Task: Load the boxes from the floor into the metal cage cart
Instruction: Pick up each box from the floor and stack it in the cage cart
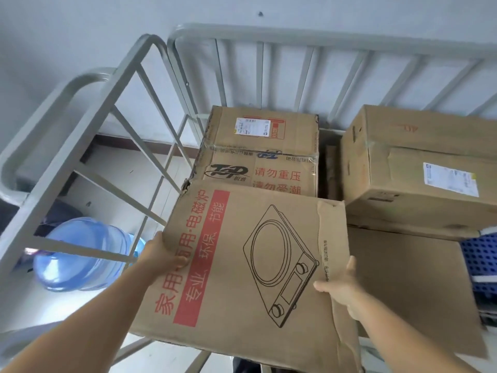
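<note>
A: How far along is the loading?

B: Partway, I judge. Inside the metal cage cart (150, 109) a taped box (259, 149) already stands at the back left, and a labelled box (419, 168) sits at the back right on top of a plain box (408, 286). A narrow gap separates the taped box from the labelled one.

A: And the one in hand?

B: The induction cooker box (242, 267), with a red band of print and a line drawing of a cooktop, is held flat at the front left of the cart, its far edge overlapping the near end of the taped box. I cannot tell whether it already rests on anything below.

A: How is it held?

B: The left hand (164, 255) grips its left edge, thumb on top and fingers curled under. The right hand (340, 285) grips the right edge by a torn flap, thumb lying on the top face.

A: What remains?

B: Setting this box down and letting go. The floor shows only beyond the bars, where a blue water bottle (80, 254) lies, so I cannot tell how many boxes are left. A blue crate (481, 257) sits at the far right.
</note>
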Demonstrator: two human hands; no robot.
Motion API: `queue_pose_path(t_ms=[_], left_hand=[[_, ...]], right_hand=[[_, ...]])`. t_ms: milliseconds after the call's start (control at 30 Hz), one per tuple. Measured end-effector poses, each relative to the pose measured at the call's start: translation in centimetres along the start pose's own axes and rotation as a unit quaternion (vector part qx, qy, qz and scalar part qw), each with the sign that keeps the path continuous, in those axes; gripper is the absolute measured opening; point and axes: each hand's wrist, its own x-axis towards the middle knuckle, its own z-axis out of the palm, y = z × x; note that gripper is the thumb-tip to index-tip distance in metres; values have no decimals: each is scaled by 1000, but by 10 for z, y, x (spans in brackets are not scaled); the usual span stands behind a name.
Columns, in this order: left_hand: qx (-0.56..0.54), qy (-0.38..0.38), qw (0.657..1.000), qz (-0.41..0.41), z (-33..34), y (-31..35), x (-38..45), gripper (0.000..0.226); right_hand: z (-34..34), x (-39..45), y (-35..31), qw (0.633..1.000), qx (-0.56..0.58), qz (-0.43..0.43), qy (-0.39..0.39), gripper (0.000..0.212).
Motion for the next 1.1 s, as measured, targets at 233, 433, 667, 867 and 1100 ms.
queue_pose_path(t_ms=[233, 433, 667, 867, 1100], left_hand=[[-12, -6, 1000, -8, 27, -21, 29, 64], [-18, -27, 999, -12, 31, -33, 52, 70], [-26, -30, 999, -6, 26, -34, 48, 66], [-24, -34, 999, 7, 27, -20, 33, 65], [-26, -42, 998, 44, 87, 24, -8, 70]], right_hand=[[26, 22, 11, 999, -9, -8, 32, 124], [39, 34, 3, 998, -45, -13, 48, 120], [36, 26, 5, 998, -42, -6, 45, 122], [3, 10, 10, 998, -27, -10, 49, 114], [-82, 17, 43, 997, -38, -2, 69, 111]])
